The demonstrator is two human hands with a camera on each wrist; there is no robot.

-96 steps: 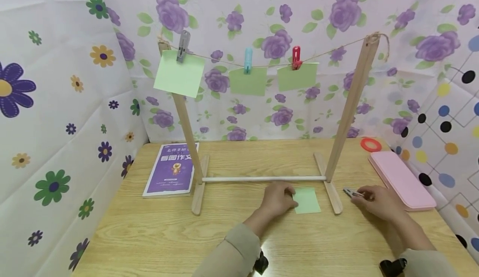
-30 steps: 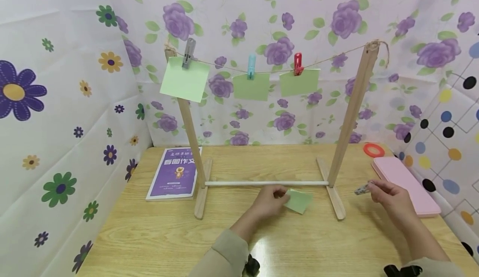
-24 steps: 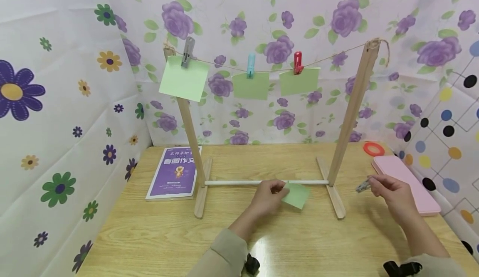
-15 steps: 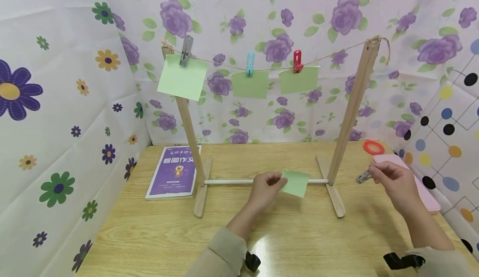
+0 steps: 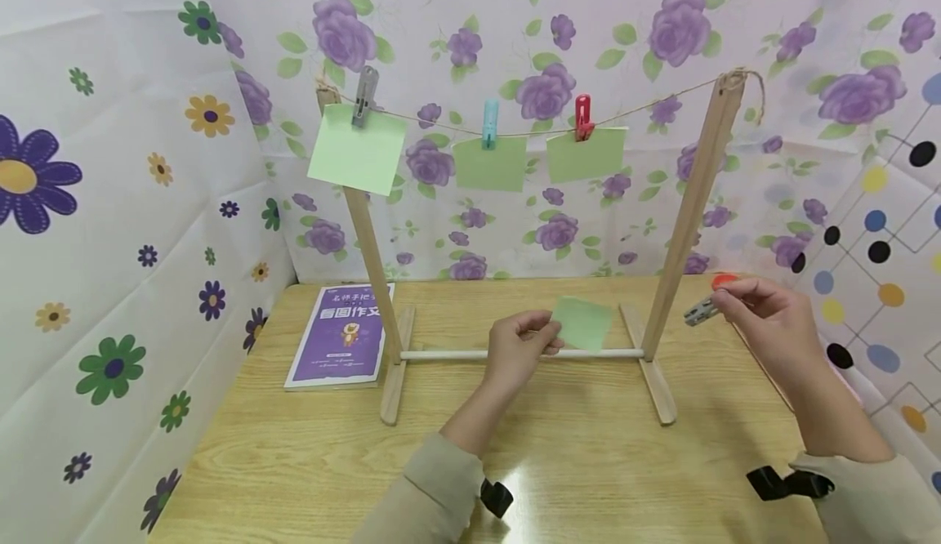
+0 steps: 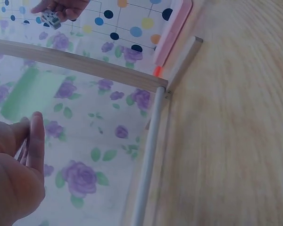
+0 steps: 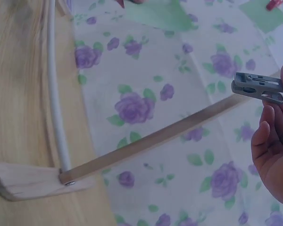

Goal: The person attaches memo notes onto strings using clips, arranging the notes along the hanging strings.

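Between thumb and fingers, my left hand [image 5: 518, 346] pinches a green paper square [image 5: 583, 323] by its left edge. The paper is raised off the table, in front of the white crossbar [image 5: 456, 355] of a wooden stand. Off to the right, my right hand [image 5: 772, 323] holds a grey clothespin [image 5: 702, 310], its tip pointing left; the right wrist view shows the clothespin [image 7: 259, 87] pinched at its rear end. Above, a string [image 5: 638, 108] runs between the posts. From it hang several green papers under a grey clothespin [image 5: 364, 96], a light blue clothespin [image 5: 489, 124] and a red clothespin [image 5: 583, 118].
The stand's left post [image 5: 371, 258] and right post [image 5: 691, 217] rise from feet on the wooden table [image 5: 573, 462]. A purple book [image 5: 341, 340] lies by the left post. Behind my right hand are a red ring [image 5: 724, 280] and a mostly covered pink case [image 6: 172, 33].
My left hand has lifted the green paper from the table up past the crossbar. My right hand has risen with the clothespin and shifted slightly left in the last half second.
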